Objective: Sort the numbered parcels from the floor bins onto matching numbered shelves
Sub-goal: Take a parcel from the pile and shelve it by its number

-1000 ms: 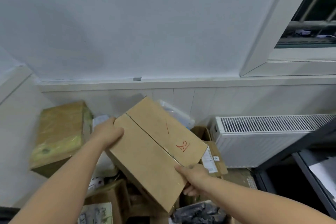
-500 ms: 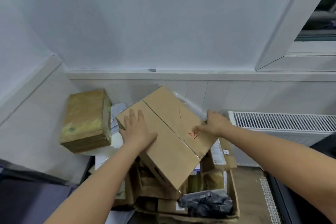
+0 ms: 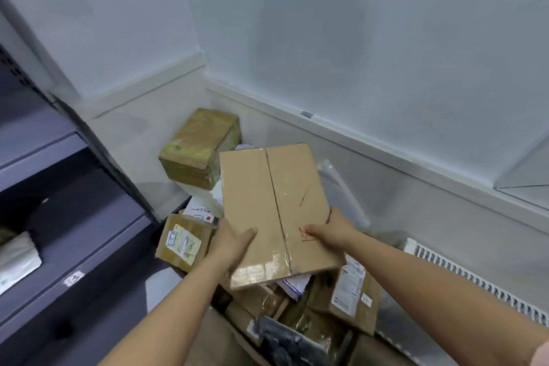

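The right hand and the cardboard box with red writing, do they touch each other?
Touching. The head view shows the right hand gripping the cardboard box at its edge, thumb lying on the top face.

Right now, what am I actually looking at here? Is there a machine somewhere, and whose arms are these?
There is no machine. A person wears a camera on the head, so the single picture looks forward and down at their own bare arms. Both hands hold one brown cardboard box sealed with clear tape and marked in red pen. The left hand grips its near left edge, and the right hand grips the near right edge, its thumb partly covering the red writing. Below lies a heap of other parcels in a floor bin, and a yellowish taped box sits in the corner. On the left stand grey shelves with a small label; a white radiator is on the right.
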Motion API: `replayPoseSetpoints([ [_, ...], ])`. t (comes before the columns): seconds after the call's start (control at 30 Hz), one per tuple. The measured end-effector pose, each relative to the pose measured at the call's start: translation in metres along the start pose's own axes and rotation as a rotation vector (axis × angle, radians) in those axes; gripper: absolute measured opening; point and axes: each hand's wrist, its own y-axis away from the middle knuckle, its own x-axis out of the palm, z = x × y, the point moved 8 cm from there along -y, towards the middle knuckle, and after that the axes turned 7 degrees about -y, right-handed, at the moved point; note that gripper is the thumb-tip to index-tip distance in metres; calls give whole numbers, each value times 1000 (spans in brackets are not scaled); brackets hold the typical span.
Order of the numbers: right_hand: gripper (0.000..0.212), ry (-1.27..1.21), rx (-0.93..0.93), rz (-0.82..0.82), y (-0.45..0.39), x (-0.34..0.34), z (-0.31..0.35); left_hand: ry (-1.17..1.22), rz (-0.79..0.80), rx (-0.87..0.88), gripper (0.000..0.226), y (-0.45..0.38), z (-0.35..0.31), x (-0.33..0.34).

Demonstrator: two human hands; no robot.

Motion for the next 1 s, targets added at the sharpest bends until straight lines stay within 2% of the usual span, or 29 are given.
replayPoseSetpoints([
  [0.13, 78, -23, -25, -10, 16, 4, 5, -24, -36, 2, 69, -7, -7, -15],
  [0.33, 92, -253, 118, -121, 61, 40, -31, -232, 58, 109, 74, -30, -21, -25],
  [0.43, 86, -359, 226, -174, 81, 57, -53, -395, 103, 184, 86, -42, -27, -13],
  [0.57, 75, -301, 194, -189, 84, 63, -61, -531, 93, 264, 82, -53, -30, -6],
  [0.63, 68, -185, 134, -170, 81, 61, -58, -574, 23, 273, 85, -55, -28, -11],
  [0.73, 52, 39, 36, -178, 80, 46, -53, -669, -173, 262, 86, -42, -24, -17],
  [0.9, 49, 410, -20, -392, 75, -16, -34, -428, -457, 116, 92, 9, 7, -30],
  [1.0, 45, 382, -89, -470, 59, -47, -17, -329, -513, 6, 101, 38, 37, -26],
])
